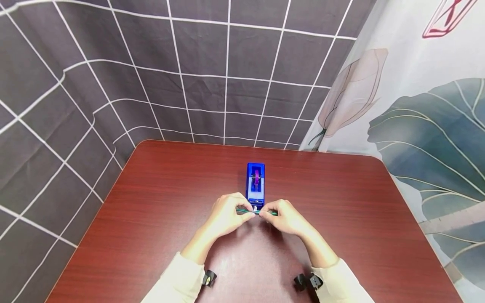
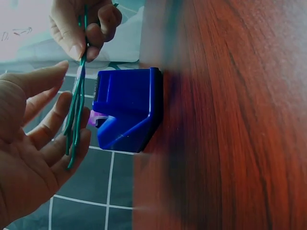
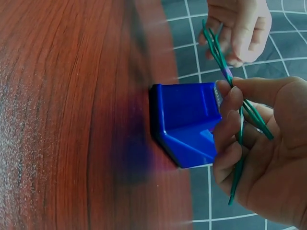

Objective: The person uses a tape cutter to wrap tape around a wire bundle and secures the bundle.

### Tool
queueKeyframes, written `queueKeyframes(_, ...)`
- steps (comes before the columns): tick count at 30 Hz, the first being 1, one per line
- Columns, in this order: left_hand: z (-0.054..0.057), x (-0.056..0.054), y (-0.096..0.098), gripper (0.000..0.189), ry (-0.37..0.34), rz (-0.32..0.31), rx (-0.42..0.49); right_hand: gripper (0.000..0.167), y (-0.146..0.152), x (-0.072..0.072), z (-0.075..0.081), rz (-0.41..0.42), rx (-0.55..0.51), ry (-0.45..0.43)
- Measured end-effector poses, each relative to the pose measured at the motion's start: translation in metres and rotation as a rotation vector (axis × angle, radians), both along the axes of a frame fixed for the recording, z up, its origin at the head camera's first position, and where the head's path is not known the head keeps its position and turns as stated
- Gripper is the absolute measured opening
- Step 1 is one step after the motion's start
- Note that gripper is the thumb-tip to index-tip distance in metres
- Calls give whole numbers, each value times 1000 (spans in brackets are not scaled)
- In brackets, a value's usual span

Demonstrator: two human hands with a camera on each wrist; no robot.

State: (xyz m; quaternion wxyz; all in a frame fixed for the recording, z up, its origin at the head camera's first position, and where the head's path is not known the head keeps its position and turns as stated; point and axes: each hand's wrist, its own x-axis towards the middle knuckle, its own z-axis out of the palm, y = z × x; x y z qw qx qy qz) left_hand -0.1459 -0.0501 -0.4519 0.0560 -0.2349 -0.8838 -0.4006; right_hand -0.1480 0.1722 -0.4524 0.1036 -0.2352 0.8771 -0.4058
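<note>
A thin bundle of green wires [image 3: 238, 158] has a bit of purple tape [image 3: 226, 72] around its middle. My right hand [image 1: 287, 216] pinches the bundle between thumb and fingers, just beside the tape. My left hand [image 1: 227, 213] is at the bundle's other half. In the left wrist view, its thumb and fingers stand apart, with the loose wire ends [image 2: 73, 127] lying in front of the fingers. Right behind both hands stands a blue tape dispenser [image 1: 250, 185] holding a purple tape roll [image 1: 257, 177]. Its cutting edge faces the hands.
The dispenser stands on a reddish-brown wooden table [image 1: 170, 189]. A dark grey curtain with white grid lines [image 1: 201, 50] hangs behind and to the left. On the right hangs a pale curtain with leaf prints [image 1: 428, 139].
</note>
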Motion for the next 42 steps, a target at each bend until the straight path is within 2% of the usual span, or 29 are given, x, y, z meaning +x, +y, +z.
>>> queueKeyframes(4, 2, 4, -1, 9, 65, -29, 24, 18, -1, 1, 3, 19, -16, 2)
queueKeyframes(10, 5, 8, -1, 8, 151, -21, 13, 17, -2, 3, 8, 36, -34, 31)
queueKeyframes(15, 3, 9, 0, 8, 206, -30, -1, 15, -3, 4, 10, 45, -48, 45)
queueKeyframes(32, 0, 8, -2, 8, 296, -70, 60, 13, -5, 6, 12, 37, -69, 91)
queueKeyframes(42, -1, 7, -3, 9, 312, -76, 62, 12, -6, 6, 12, 40, -75, 142)
